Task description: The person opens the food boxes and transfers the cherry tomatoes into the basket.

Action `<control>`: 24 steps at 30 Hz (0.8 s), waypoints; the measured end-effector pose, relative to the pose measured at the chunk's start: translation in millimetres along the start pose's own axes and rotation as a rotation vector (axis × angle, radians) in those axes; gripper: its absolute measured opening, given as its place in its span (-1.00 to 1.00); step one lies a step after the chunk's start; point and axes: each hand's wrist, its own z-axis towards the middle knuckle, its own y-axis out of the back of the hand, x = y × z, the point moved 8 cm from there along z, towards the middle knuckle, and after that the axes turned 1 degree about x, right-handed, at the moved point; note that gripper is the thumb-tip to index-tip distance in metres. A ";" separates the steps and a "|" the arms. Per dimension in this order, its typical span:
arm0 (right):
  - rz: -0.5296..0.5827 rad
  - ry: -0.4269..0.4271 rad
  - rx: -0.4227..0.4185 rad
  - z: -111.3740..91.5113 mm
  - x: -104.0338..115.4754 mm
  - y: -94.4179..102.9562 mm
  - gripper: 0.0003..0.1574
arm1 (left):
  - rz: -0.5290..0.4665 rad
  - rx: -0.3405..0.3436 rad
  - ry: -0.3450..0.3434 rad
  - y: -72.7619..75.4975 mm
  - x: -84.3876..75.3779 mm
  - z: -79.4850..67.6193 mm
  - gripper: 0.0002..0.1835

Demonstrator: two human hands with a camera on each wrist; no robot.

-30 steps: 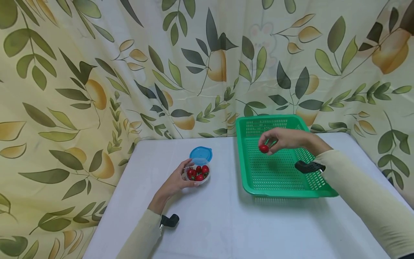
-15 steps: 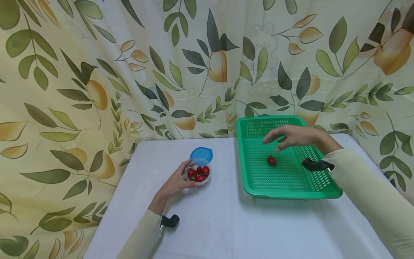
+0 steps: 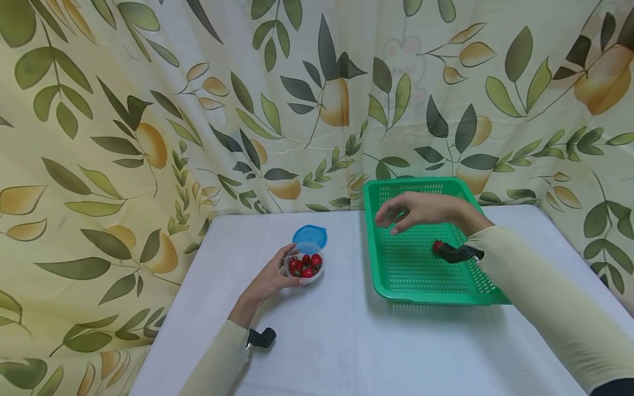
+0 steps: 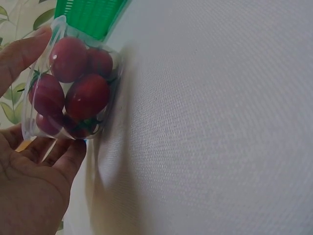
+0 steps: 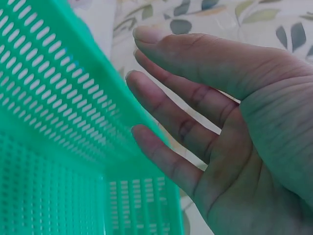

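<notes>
My left hand (image 3: pixel 269 276) grips a small clear plastic container (image 4: pixel 30 117) by its sides on the table. Inside it are several red cherry tomatoes (image 4: pixel 88 95), some with green stems. Above the left part of a green basket (image 3: pixel 375 258) hovers my right hand (image 3: pixel 416 210), its fingers relaxed and nothing between them, as the right wrist view (image 5: pixel 230 112) also shows. One cherry tomato (image 3: pixel 437 246) lies on the basket's floor, partly hidden by the black wrist camera.
A blue lid (image 3: pixel 311 235) lies on the table just behind the container. The white-covered table (image 3: pixel 317 341) backs onto a leaf-patterned curtain (image 3: pixel 307 110). The basket's raised walls stand on the table's right side.
My right hand let go of a cherry tomato, which dropped into the basket. The hand then moved left toward the basket's left rim. My left hand stays on the container.
</notes>
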 end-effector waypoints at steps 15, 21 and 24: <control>-0.014 0.057 0.089 48.1 34.9 -25.8 -0.52 | 0.012 0.007 -0.012 0.2 -1.4 -0.3 0.08; -0.010 0.069 0.138 67.2 43.6 -40.0 -0.53 | 0.008 0.008 -0.002 1.2 0.1 0.6 0.09; -0.011 0.073 0.160 76.7 45.8 -46.7 -0.52 | 0.006 0.005 0.002 1.2 1.6 1.2 0.09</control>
